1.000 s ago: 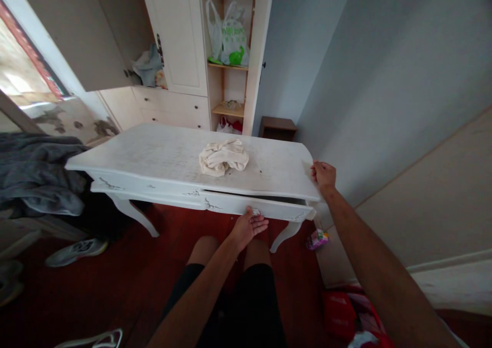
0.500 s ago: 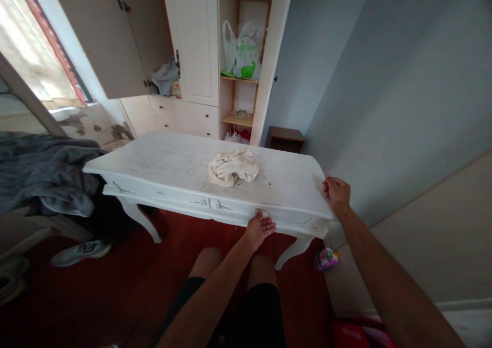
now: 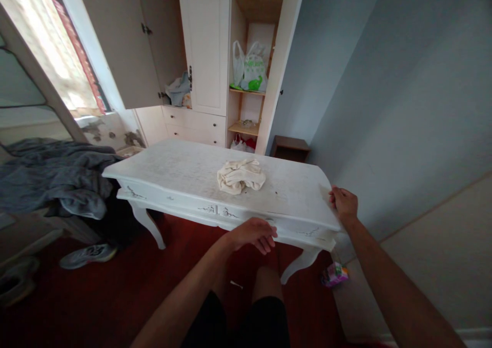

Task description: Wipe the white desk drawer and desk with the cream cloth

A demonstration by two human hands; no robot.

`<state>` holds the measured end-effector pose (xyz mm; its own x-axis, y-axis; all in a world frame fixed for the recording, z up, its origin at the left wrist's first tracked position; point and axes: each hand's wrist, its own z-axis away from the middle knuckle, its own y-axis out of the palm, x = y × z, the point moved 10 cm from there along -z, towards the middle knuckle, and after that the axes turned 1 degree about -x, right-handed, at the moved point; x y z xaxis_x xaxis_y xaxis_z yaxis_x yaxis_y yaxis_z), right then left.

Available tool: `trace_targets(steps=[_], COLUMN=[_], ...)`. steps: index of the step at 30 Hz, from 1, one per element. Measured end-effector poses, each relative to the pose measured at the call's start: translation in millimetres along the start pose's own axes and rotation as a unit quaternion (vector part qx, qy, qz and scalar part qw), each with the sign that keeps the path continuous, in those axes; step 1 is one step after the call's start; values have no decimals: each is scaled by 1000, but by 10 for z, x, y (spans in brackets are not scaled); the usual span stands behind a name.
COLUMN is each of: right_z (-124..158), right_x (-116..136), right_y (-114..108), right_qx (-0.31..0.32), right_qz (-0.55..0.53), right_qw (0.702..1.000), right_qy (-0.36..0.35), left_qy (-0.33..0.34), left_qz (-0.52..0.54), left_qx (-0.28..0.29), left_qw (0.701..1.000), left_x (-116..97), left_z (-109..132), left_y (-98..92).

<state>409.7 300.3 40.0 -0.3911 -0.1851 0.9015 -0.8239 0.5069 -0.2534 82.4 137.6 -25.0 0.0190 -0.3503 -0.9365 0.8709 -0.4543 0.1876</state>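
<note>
A low white table (image 3: 180, 171) with a carved front stands before me. A crumpled cream cloth (image 3: 241, 176) lies on its top, right of the middle. My left hand (image 3: 253, 233) hovers palm down in front of the table's front panel, just off the shut drawer (image 3: 292, 228), fingers loosely curled and holding nothing. My right hand (image 3: 343, 204) grips the right end of the tabletop, fingers wrapped over its edge.
A white wardrobe (image 3: 203, 45) stands behind with an open door and shelves holding plastic bags (image 3: 248, 71). A grey blanket (image 3: 54, 176) lies left, a shoe (image 3: 88, 254) on the red floor, a small packet (image 3: 334, 274) by the table leg, a brown stool (image 3: 289, 148) at the wall.
The drawer, slightly open a second ago, is now shut. My left hand has come off its front and turned palm down. The view has risen; my right hand stays on the table's end.
</note>
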Motion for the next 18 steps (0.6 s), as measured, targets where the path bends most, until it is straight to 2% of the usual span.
trace_targets(steps=[1,2,3,4,5,6,7,8,9,11,13,15,18], right_z=[5,10,15,18,19,19,16,12,8,-1,-7,-13,-23], right_x=[-6,-15,-22,-21,-18,-14,-12,-11,-12,-10,-10,-12,-28], right_y=[2,3,2,6,12,16,20,22,23,26,35,37,33], right_qx=[0,-2,-4,-4,-2,-1,0,1,1,4,8,7,4], right_qz=[-2,-6,-10,-12,-14,-15,-14,-12,-9,2,9,9,-2], right_qw=[1000,1000,1000,1000,1000,1000,1000,1000,1000,1000,1000,1000,1000], right_qy=[6,15,22,26,28,28,27,26,25,20,15,12,12], left_qy=[65,134,202,265,311,325,308,271,223,137,98,101,121], left_qz=[-13,-32,-63,-115,-192,-288,-378,-455,-515,-587,-614,-623,-607], left_qx=[-30,-85,-160,-254,-339,-397,-429,-434,-424,-376,-346,-357,-403], left_qw=[997,987,964,923,867,809,760,728,711,704,703,689,674], left_x=[-292,-603,-914,-1215,-1480,-1682,-1808,-1862,-1852,-1718,-1585,-1535,-1466], left_z=[77,158,253,377,497,549,519,419,285,28,-106,-81,185], left_y=[-154,-361,-604,-858,-1049,-1165,-1248,-1321,-1394,-1505,-1544,-1529,-1445])
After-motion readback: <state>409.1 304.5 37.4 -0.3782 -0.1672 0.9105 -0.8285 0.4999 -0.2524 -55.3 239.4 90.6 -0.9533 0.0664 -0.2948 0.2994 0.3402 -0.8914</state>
